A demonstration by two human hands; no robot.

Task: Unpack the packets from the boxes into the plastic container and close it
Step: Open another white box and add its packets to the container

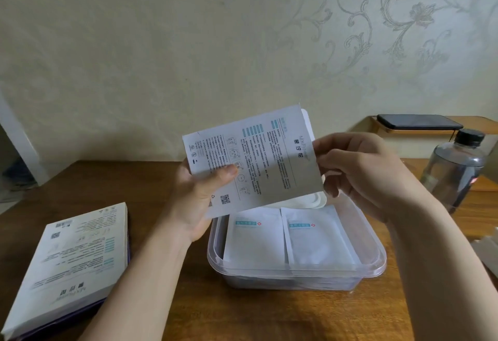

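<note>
A white printed box (253,160) is held tilted in the air above the clear plastic container (376,262). My left hand (199,198) grips its lower left end, thumb across the printed face. My right hand (358,168) pinches its right end. Inside the container lie two white packets (291,241) side by side, with blue labels near their tops. The container's white lid (310,200) leans behind it, mostly hidden by the box. A second white box (72,265) lies flat on the wooden table (269,316) at the left.
A clear bottle with a black cap (458,168) stands at the right. Behind it a dark phone (419,122) rests on a small wooden shelf. Cardboard shows at the right edge (485,254). The patterned wall runs along the table's back.
</note>
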